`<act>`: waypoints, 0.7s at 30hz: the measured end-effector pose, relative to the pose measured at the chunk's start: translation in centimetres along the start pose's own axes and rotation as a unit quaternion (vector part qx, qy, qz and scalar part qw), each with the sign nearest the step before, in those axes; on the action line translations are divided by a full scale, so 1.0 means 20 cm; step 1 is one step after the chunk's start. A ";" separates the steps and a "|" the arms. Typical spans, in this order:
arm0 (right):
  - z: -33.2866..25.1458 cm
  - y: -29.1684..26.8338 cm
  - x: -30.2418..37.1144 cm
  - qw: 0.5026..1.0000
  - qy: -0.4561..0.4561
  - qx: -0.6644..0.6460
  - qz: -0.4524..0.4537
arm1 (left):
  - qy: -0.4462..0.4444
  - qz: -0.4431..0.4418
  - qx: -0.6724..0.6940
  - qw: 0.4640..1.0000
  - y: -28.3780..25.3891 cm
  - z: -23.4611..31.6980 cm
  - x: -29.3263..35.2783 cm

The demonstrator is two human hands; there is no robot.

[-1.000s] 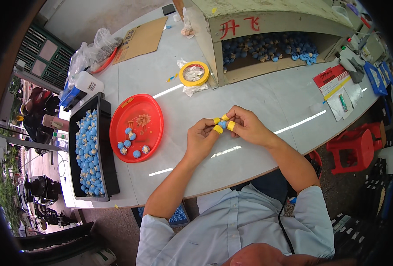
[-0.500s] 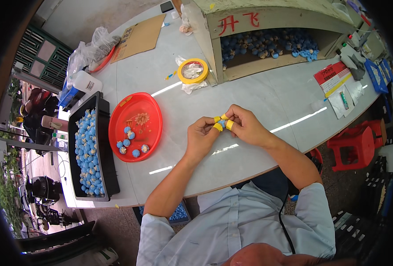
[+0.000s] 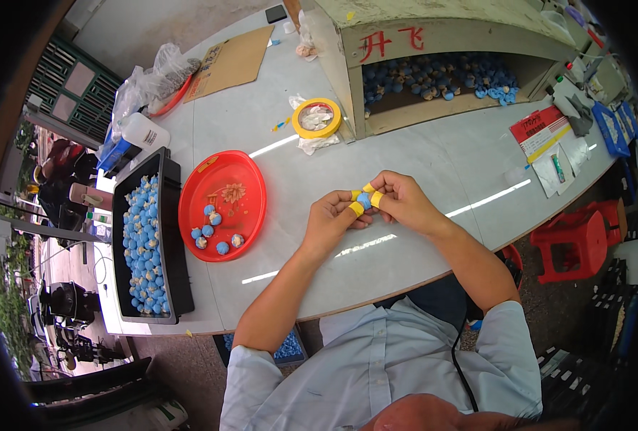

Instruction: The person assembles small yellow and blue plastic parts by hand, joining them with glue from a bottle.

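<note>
A small blue ball (image 3: 364, 200) is pinched between my two hands above the tabletop. My left hand (image 3: 333, 213) grips it from the left with thumb and fingers, and my right hand (image 3: 396, 199) from the right. Yellow tape wraps the thumbs and fingertips of both hands. To the left, a red round tray (image 3: 247, 183) holds several blue balls (image 3: 207, 230) with whitish patches. Beyond it stands a black bin (image 3: 177, 280) with many similar balls. Fine detail of the held ball is hidden by my fingers.
A roll of yellow tape (image 3: 335, 118) lies ahead, beside a wooden box (image 3: 352, 86) with blue pieces inside. Cardboard (image 3: 236, 61), a white jug (image 3: 145, 132) and plastic bags (image 3: 162, 75) sit far left. Red and white papers (image 3: 542, 133) lie right. A red stool (image 3: 574, 244) stands beside the table.
More of the blue ball shows between my fingertips now. My fingers have shifted slightly around it, while both hands stay in nearly the same place. The whole view has moved slightly.
</note>
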State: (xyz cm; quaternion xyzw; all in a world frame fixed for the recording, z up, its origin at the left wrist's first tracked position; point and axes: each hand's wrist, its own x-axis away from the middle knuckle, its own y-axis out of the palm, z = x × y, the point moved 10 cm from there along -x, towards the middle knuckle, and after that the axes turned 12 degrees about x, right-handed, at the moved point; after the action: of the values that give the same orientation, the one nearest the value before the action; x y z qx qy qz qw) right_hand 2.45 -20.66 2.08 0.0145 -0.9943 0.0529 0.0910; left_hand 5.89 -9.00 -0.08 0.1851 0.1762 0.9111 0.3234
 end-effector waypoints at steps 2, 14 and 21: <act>0.00 0.01 0.00 1.000 -0.008 -0.001 -0.005 | 0.002 0.001 -0.016 1.000 0.00 0.01 0.00; 0.01 0.02 -0.01 1.000 0.000 0.012 -0.007 | -0.022 -0.019 -0.002 1.000 0.01 0.00 0.00; 0.02 0.01 -0.01 0.999 -0.006 0.036 0.004 | -0.032 -0.005 -0.004 0.999 0.00 -0.01 -0.01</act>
State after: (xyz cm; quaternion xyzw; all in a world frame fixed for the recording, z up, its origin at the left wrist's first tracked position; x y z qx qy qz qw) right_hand 2.49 -20.45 1.60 0.0145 -0.9924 0.0886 0.0847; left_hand 5.94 -9.05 -0.29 0.2117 0.1630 0.9038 0.3344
